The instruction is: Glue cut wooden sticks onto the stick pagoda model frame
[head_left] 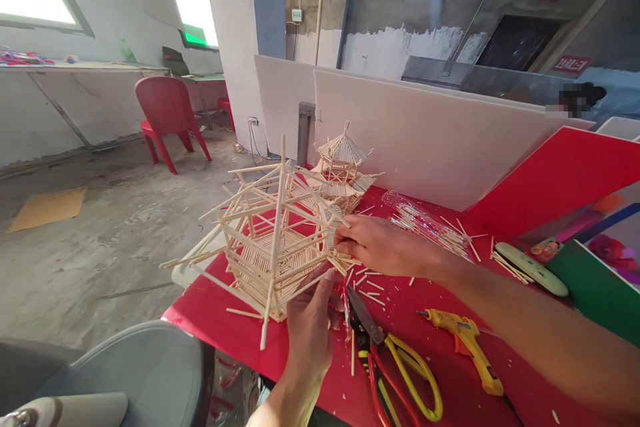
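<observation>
A pavilion model of thin wooden sticks (273,247) stands at the near left of the red table, with an open roof frame and a slatted floor. My left hand (311,310) grips its lower near edge, thumb on top and the other fingers mostly hidden. At the model's right side, my right hand (367,240) has its fingers closed in a pinch on a wooden stick by a row of slats; the fingertips partly hide it. Yellow-handled scissors (413,373) and red-handled pliers (373,363) lie just right of my left hand. A yellow glue gun (465,340) rests below my right forearm.
Behind stands a second stick pavilion (343,160) with a pointed roof. Loose sticks in clear plastic (425,223) and cut pieces lie on the red table (330,390). White boards (400,133) rise behind it. A grey stool (135,373) is at the near left.
</observation>
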The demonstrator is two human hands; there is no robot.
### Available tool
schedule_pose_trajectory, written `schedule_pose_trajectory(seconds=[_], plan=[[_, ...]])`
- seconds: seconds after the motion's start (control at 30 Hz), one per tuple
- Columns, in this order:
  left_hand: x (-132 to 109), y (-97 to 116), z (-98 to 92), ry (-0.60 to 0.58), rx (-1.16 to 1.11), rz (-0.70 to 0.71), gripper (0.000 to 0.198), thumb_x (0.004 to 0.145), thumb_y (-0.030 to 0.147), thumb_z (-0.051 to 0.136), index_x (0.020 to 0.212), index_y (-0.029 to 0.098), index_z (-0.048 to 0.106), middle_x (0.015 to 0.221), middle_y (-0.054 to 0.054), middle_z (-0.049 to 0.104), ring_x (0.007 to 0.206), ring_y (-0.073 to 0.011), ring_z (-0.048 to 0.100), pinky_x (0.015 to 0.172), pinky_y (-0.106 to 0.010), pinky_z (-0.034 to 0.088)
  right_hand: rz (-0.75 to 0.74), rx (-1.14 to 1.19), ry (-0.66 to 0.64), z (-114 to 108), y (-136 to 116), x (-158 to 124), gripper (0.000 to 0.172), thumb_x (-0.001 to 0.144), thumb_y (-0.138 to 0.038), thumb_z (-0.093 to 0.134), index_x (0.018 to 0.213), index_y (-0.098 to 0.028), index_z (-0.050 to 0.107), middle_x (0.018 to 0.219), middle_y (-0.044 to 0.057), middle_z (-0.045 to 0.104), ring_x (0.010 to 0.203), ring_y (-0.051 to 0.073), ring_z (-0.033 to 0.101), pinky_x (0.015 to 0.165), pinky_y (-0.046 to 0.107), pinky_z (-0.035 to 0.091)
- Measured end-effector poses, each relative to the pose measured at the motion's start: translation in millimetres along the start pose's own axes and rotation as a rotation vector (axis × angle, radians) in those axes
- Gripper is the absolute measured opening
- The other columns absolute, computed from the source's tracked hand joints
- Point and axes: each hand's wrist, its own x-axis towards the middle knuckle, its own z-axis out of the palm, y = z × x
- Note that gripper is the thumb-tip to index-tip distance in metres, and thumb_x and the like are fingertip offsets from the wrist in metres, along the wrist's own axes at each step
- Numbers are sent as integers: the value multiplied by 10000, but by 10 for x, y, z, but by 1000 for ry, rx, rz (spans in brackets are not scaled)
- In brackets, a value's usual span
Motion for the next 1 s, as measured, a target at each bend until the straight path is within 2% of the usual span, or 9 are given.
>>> schedule_pose_trajectory(seconds=[0.2,0.53,0.8,1.0], plan=[[17,13,-1,23,16,70,396,640,392,856,924,133,761,711,-37,709,474,-78,557,384,-175,351,-39,-102,27,79,11,20,176,978,-207,505,960,-176,677,982,79,644,887,206,604,742,311,432],[38,9,-6,-8,58,77,332,688,379,818,907,135,767,511,11,619,434,-86,517,390,-175,330,-28,-232,-29,90,-13,76,193,978,-226,505,985,-183,693,1040,93,640,954,233,613,753,324,458],[62,4,-28,-18,59,73,339,732,360,792,971,121,755,532,9,625,437,-85,538,388,-165,328,-6,-246,-68,16,-91,111,195,967,-222,531,961,-186,722,1029,92,645,912,219,612,733,313,456],[66,-8,-38,-22,71,72,367,731,373,794,982,109,751,527,6,625,438,-85,531,392,-169,336,-20,-210,12,71,-83,74,161,957,-221,563,978,-182,717,1006,67,662,916,196,609,738,291,438]])
